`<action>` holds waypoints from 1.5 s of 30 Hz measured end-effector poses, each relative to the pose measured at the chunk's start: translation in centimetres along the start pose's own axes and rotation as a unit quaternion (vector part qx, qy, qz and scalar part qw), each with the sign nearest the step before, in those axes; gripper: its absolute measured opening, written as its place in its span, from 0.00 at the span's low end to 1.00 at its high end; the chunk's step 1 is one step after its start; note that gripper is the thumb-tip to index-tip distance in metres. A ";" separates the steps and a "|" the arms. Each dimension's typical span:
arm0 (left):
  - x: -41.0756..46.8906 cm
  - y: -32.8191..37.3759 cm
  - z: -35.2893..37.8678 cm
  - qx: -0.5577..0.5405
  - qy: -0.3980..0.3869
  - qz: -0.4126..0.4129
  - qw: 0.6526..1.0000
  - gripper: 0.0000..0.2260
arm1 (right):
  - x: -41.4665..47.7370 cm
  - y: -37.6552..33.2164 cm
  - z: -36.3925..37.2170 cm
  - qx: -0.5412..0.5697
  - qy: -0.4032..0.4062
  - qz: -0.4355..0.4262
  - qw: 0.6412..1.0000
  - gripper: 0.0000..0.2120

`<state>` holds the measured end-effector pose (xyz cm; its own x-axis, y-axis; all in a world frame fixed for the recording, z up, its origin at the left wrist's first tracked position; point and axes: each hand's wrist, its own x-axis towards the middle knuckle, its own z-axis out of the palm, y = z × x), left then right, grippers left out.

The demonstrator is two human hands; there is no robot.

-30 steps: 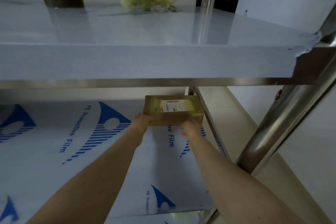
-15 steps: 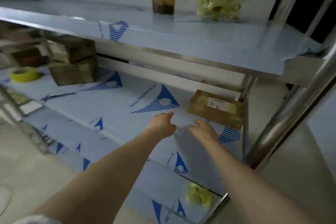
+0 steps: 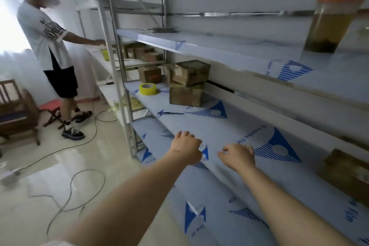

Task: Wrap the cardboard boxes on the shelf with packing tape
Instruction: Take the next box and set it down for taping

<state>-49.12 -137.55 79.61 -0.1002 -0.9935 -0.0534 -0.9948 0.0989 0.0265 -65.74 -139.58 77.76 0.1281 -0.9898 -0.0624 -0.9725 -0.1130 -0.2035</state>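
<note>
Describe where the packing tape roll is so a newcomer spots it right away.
Find the metal rack and its middle shelf, covered in blue-printed film. Toward its far end, just left of two stacked cardboard boxes, lies the tape roll: a bright yellow ring, unlike the brown boxes around it.

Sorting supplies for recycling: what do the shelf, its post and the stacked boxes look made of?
Shelf: likely metal, under a printed blue-and-white protective film.
Post: shiny bare metal with reflections, probably steel.
Stacked boxes: brown cardboard with a slight gloss, apparently from tape.
</note>
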 end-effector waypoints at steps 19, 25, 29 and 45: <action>9.6 -36.6 -2.8 -0.032 0.019 -0.127 0.991 0.19 | 22.1 -35.2 4.2 0.001 -0.016 -0.133 0.991 0.14; 17.3 -43.9 -2.5 -0.040 0.023 -0.141 0.989 0.19 | 32.0 -40.8 5.1 -0.019 -0.024 -0.145 0.989 0.15; 24.4 -48.0 -3.3 -0.038 0.038 -0.142 0.988 0.19 | 40.2 -43.7 5.2 0.011 -0.020 -0.145 0.989 0.14; 49.6 -57.8 -4.9 -0.071 0.037 -0.108 0.991 0.21 | 62.6 -46.8 4.9 0.086 -0.004 -0.060 0.994 0.12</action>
<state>3.48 -192.78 80.35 0.1218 -0.9926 -0.0003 -0.9794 -0.1202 0.1621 -11.22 -195.81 78.57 0.2441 -0.9691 -0.0352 -0.9022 -0.2136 -0.3748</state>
